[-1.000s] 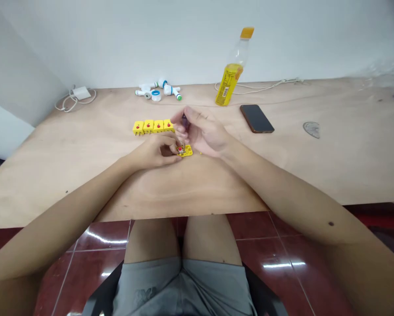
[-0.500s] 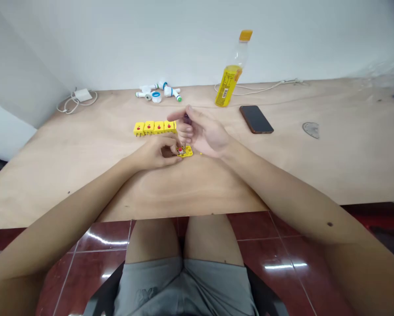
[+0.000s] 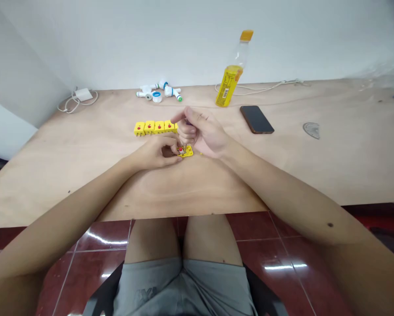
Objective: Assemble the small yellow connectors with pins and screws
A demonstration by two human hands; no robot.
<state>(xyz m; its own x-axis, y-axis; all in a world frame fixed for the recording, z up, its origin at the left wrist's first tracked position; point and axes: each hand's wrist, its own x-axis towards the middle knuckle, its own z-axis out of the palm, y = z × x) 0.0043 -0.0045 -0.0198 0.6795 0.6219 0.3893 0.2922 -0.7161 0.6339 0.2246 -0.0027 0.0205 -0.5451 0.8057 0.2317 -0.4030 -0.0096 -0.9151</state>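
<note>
Yellow connector [image 3: 188, 151] is sitting pinched in the left grip [image 3: 159, 151], while the right grip [image 3: 202, 134] is holding a thin screwdriver [image 3: 185, 147] against it.

I can read no words or numbers. The yellow bottle [image 3: 225, 92] carries a printed label with a pale panel, illegible. Marks on the yellow terminal block [image 3: 188, 152] and the dark print on the grey shorts [image 3: 146, 292] are equally unreadable.
</note>
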